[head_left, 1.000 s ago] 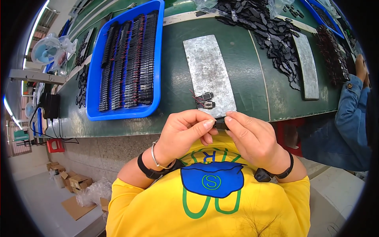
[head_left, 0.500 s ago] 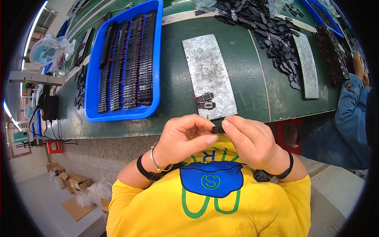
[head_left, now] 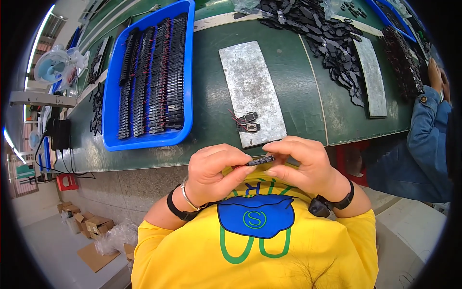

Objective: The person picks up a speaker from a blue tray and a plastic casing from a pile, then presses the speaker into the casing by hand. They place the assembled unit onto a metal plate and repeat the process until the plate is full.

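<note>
Just off the table's front edge, my left hand pinches a small, narrow black plastic part between thumb and fingertips. My right hand is at the part's other end, thumb and forefinger spread apart around it; whether a finger behind touches the part is hard to see. Beyond the hands lies a grey, worn metal plate. Two small black speaker-like modules with thin red wires rest at its near left edge.
A blue tray with rows of black wired modules stands on the green table at left. Flat black pieces are heaped at far right, beside a second metal plate. A co-worker's denim sleeve is at right.
My right thumb and forefinger have spread apart from the black part, which now shows more fully. My left hand has closed into a pinch on it.
</note>
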A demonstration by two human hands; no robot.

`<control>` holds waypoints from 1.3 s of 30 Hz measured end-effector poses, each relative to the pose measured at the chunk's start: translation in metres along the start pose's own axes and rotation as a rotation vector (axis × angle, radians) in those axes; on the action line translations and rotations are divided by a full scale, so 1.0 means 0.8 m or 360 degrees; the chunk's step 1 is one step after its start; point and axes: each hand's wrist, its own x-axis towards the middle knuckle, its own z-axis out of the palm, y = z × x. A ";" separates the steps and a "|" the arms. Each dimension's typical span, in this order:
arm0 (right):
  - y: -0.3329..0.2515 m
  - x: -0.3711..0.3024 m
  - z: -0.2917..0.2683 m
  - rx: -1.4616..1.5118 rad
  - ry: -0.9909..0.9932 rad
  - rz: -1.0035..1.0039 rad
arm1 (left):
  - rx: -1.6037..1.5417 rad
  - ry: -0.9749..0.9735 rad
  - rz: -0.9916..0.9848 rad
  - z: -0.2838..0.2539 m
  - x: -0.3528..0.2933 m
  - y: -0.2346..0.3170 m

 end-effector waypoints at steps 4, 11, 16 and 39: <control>0.009 0.003 0.004 -0.0139 -0.0016 -0.0167 | 0.0062 0.0014 0.0123 0.003 -0.001 -0.004; 0.019 0.009 0.005 -0.0276 0.0048 -0.0656 | 0.0048 -0.0007 0.0243 0.006 0.000 -0.011; 0.017 0.009 0.004 -0.0322 0.0078 -0.0719 | -0.0144 -0.0014 0.0008 0.006 0.003 -0.004; -0.007 0.084 -0.037 -0.0233 -0.0077 -0.0704 | -0.0194 -0.0084 -0.0072 -0.037 0.072 0.016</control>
